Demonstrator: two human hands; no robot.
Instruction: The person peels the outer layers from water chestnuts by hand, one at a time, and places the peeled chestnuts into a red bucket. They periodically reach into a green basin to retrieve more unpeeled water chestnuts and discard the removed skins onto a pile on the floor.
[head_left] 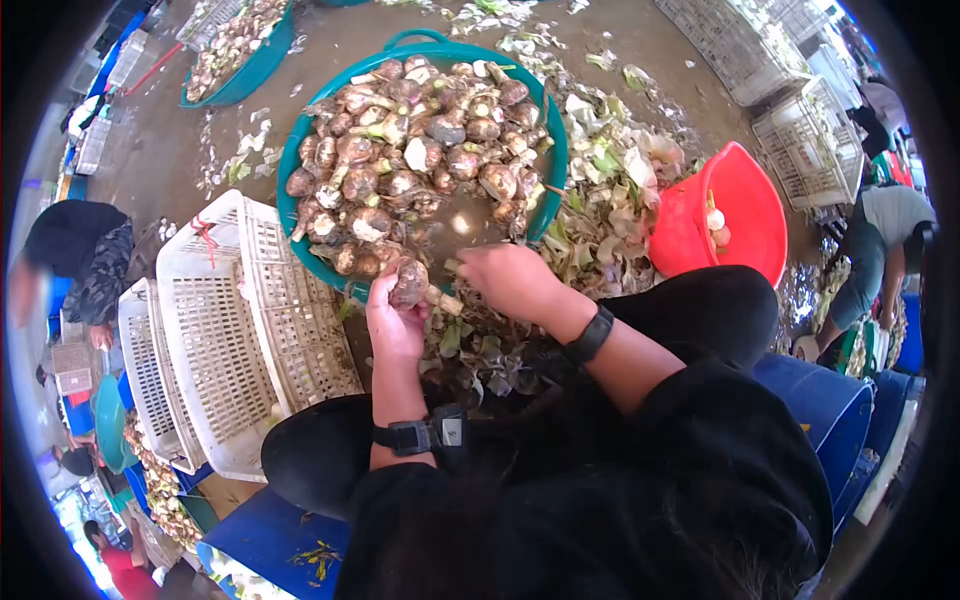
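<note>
Over the near rim of a large green tub (556, 190), my left hand (392, 318) is closed around a brown-skinned bulb (409, 284), whose pale cut stem points to the right. My right hand (510, 280) is beside it, a little apart, with its fingers curled together. Something small and pale green shows at those fingertips, but I cannot make out what it is. Many similar bulbs (400, 150) with dirty skins and stem stubs are heaped in the tub, and some muddy water shows at its near side.
A red bucket (725, 210) with a few peeled bulbs stands at the right. White plastic crates (215, 330) are at my left. Peeled skins (610, 220) cover the floor beside the tub. Another green tub (240, 85) is at the far left. Other people work at both sides.
</note>
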